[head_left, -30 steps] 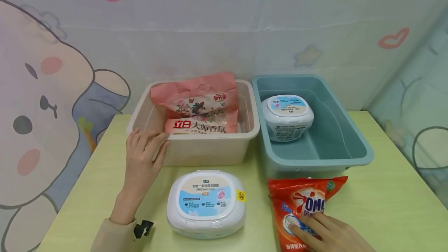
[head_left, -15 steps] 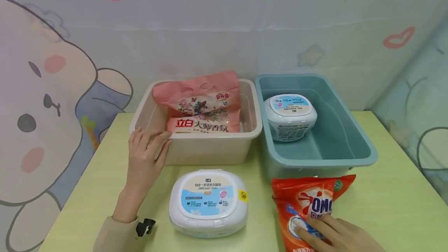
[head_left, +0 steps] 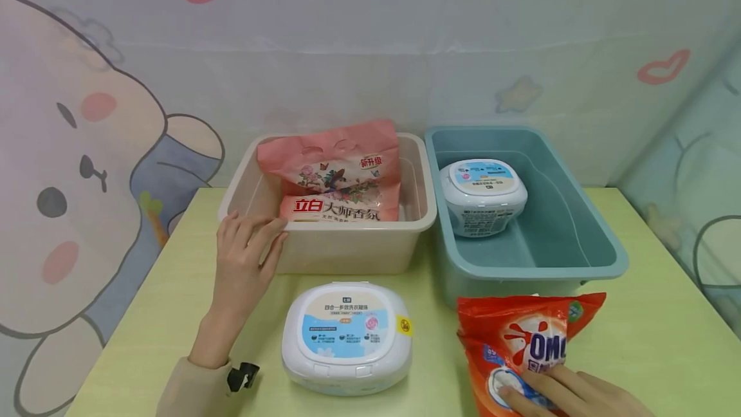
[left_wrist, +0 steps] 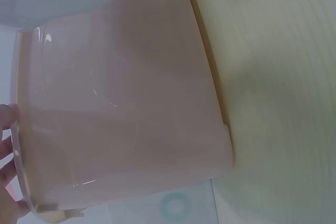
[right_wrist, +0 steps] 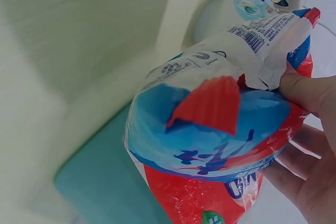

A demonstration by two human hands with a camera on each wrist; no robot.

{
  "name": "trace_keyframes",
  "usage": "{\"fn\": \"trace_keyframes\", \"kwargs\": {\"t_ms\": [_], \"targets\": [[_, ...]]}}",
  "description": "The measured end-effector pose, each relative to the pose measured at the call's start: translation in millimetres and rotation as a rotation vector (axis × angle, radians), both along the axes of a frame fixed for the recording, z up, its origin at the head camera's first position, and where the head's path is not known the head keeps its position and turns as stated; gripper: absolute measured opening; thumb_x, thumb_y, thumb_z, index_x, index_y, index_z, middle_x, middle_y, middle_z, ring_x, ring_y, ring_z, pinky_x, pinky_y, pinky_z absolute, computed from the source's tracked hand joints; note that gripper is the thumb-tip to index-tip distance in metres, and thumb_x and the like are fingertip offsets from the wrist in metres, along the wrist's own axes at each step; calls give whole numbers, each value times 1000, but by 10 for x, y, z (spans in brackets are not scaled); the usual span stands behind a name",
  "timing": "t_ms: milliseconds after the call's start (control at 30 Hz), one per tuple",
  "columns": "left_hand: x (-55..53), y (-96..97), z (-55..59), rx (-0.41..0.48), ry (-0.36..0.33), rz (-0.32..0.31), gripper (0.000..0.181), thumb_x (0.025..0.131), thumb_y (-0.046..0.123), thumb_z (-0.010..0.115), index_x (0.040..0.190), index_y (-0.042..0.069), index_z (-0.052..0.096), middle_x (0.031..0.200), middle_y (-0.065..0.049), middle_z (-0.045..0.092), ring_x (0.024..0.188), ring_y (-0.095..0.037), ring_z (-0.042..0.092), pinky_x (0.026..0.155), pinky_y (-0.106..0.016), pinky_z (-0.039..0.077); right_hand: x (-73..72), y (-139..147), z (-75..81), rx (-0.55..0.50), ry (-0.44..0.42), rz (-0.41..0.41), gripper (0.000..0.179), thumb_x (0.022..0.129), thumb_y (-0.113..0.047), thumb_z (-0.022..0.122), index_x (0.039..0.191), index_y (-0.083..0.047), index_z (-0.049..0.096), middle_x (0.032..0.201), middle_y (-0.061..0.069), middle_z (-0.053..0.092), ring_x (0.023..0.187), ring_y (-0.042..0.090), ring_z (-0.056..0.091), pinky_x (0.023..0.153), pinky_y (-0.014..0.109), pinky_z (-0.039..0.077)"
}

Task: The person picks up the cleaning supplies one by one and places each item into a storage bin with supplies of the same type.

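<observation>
My left hand [head_left: 246, 262] holds the near left rim of the beige plastic bin [head_left: 347, 253], its fingers bent over the edge. Inside that bin leans a pink bag of laundry powder [head_left: 341, 179]. At the lower right, my right hand [head_left: 570, 391] grips a red OMO laundry detergent bag [head_left: 492, 320] in front of the teal bin [head_left: 527, 272]. The right wrist view shows thumb and fingers on either side of this detergent bag [right_wrist: 210, 150], whose blue and white faces are visible. A white tub of laundry pods [head_left: 347, 365] stands on the table between both hands.
Another white tub of laundry pods [head_left: 483, 204] sits in the left part of the teal bin, which stands beside the beige one. Both bins rest on a pale yellow-green table [head_left: 625, 320]. Behind hangs a printed curtain [head_left: 347, 37].
The red detergent bag and my right hand have shifted slightly right. My left hand stays at the beige bin's rim. The whole head view has drifted a little.
</observation>
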State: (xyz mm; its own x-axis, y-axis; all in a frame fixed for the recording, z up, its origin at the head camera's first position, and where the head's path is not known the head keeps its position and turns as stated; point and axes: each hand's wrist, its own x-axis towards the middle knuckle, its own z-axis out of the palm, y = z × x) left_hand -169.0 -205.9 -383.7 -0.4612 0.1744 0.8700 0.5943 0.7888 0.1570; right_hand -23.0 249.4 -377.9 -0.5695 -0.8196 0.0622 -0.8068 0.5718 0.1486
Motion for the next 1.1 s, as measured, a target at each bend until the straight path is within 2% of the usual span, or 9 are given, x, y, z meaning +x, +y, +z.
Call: {"fn": "trace_keyframes", "kwargs": {"t_ms": [100, 267, 467, 800, 1100], "targets": [[2, 5, 1, 1, -1, 2, 25, 77, 1, 75, 102, 3, 71, 96, -17, 64, 95, -37, 54, 103, -63, 32, 11, 8, 55, -5, 67, 47, 72, 83, -68, 50, 146, -36, 38, 119, -7, 62, 90, 12, 57, 59, 13, 49], [10, 7, 0, 4, -1, 5, 25, 77, 1, 75, 102, 3, 71, 96, -17, 64, 96, -38, 54, 103, -62, 32, 39, 30, 154, 37, 86, 43, 79, 77, -70, 54, 147, -38, 35, 122, -7, 60, 94, 11, 57, 57, 9, 45], [15, 13, 0, 3, -5, 6, 26, 77, 1, 75, 102, 4, 70, 97, -16, 64, 96, -37, 54, 103, -62, 32, 35, 36, 324, 3, 175, 113, 79, 75, -68, 59, 144, -34, 41, 117, -6, 61, 91, 8, 55, 56, 4, 39], [5, 3, -8, -2, -9, 15, 26, 77, 1, 75, 102, 4, 70, 97, -17, 63, 97, -37, 54, 104, -62, 32, 77, 42, 464, 7, 143, 16, 81, 74, -74, 53, 145, -37, 40, 119, -7, 63, 91, 12, 59, 55, 13, 48], [-6, 6, -16, 2, -3, 6, 24, 78, 2, 74, 102, 3, 70, 97, -17, 63, 95, -38, 54, 104, -62, 32, 39, 30, 662, 34, 192, 52, 90, 71, -80, 48, 147, -34, 35, 120, -5, 62, 97, 15, 56, 52, 12, 45]]}}
